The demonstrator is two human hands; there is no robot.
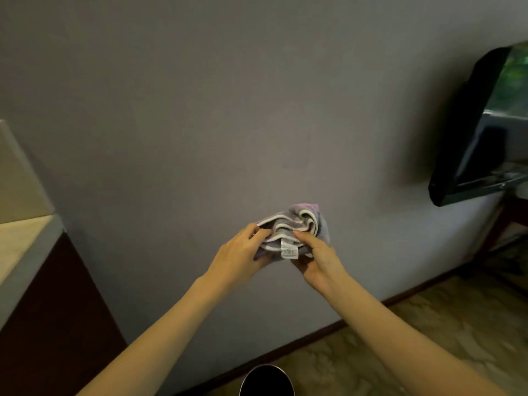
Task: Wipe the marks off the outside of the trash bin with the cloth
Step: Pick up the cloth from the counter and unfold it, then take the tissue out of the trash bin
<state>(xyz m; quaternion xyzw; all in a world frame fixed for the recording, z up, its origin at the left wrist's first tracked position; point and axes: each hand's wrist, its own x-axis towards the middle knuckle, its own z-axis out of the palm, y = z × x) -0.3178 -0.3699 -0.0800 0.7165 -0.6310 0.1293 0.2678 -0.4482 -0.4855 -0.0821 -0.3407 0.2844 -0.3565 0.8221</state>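
A bunched grey and pale-purple cloth (297, 224) with white hems and a small white label is held up in front of the grey wall. My left hand (243, 250) grips its left side, and my right hand (317, 255) pinches its right side by the label. Both arms reach forward from the bottom of the view. The trash bin (267, 381) shows only as a round metallic rim with a dark inside at the bottom edge, below and between my arms. Its outer side is out of sight.
A dark cabinet (51, 324) with a light countertop stands at the left. A black wall-mounted screen (468, 132) hangs at the right, with dark furniture under it. A dark baseboard (314, 341) runs along the wall above patterned brownish flooring.
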